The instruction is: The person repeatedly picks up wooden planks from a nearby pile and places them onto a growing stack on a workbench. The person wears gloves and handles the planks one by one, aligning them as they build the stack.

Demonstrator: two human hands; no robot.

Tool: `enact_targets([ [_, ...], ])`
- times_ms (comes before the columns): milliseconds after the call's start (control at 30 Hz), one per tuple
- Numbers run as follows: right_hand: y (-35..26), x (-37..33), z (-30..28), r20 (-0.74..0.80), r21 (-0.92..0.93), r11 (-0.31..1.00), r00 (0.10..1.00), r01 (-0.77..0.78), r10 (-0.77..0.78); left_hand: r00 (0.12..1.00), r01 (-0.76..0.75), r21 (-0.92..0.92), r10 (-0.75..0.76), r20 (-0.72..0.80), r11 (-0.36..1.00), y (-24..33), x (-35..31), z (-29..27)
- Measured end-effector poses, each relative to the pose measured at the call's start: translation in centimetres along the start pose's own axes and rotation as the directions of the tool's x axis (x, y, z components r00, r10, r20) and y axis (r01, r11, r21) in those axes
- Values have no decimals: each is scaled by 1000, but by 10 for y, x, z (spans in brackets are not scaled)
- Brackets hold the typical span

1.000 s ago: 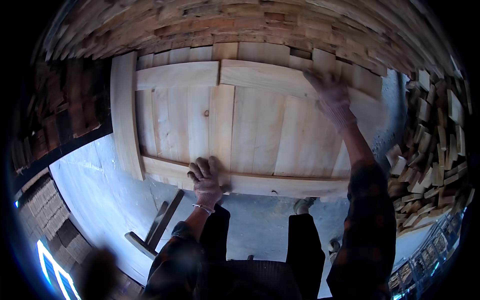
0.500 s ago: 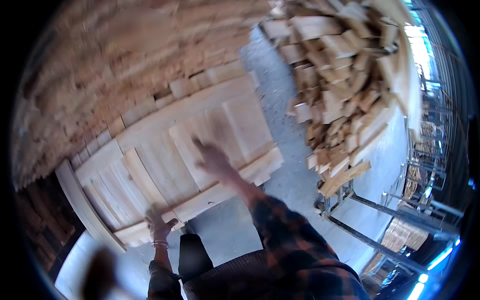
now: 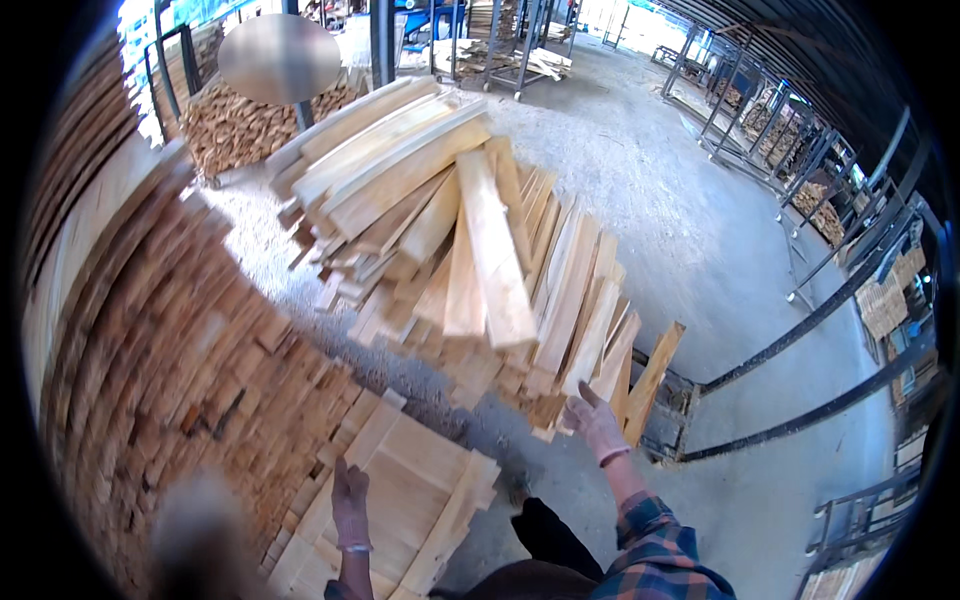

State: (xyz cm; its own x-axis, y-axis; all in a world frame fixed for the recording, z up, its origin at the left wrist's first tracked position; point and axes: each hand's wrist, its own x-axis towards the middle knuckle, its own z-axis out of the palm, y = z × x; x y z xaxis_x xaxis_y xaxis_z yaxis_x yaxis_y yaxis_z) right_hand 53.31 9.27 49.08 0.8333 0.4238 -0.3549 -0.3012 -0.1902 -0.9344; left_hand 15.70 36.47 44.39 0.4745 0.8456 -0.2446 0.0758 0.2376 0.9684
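Observation:
My right hand (image 3: 597, 428), in a pale glove, reaches to the near end of a loose plank (image 3: 598, 335) at the right of a large plank pile (image 3: 440, 215). Its fingers are stretched out and apart; whether they touch the wood I cannot tell. Lower left, my left hand (image 3: 350, 505), gloved too, is held over a flat layer of pale boards (image 3: 405, 480) with its fingers extended and nothing in them. A long pale plank (image 3: 495, 250) lies on top of the pile, sloping toward me.
A tall wall of stacked wood (image 3: 230, 370) runs along the left. Dark metal rails (image 3: 800, 345) of a wheeled frame cross the grey floor at right. Metal racks (image 3: 760, 130) stand farther back. A blurred dark shape (image 3: 205, 530) covers part of the lower left.
My view has swung up toward the plank pile. My right hand has gone from above the board layer to the pile's near edge. My left hand has left the layer's near edge and is over the boards.

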Motion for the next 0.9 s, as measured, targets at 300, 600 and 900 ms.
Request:
enact_targets([
  [300, -147, 245, 110, -46, -581, 697, 838, 420, -543, 997, 70, -216, -65, 32, 974, 115, 246, 242],
  [600, -183, 259, 148, 148, 115, 988, 982, 99, -116, 986, 160, -16, -159, 47, 987, 71, 250, 240],
  [900, -157, 255, 113, -2, -547, 698, 833, 462, -554, 943, 197, 24, -196, 268, 980, 115, 246, 284],
])
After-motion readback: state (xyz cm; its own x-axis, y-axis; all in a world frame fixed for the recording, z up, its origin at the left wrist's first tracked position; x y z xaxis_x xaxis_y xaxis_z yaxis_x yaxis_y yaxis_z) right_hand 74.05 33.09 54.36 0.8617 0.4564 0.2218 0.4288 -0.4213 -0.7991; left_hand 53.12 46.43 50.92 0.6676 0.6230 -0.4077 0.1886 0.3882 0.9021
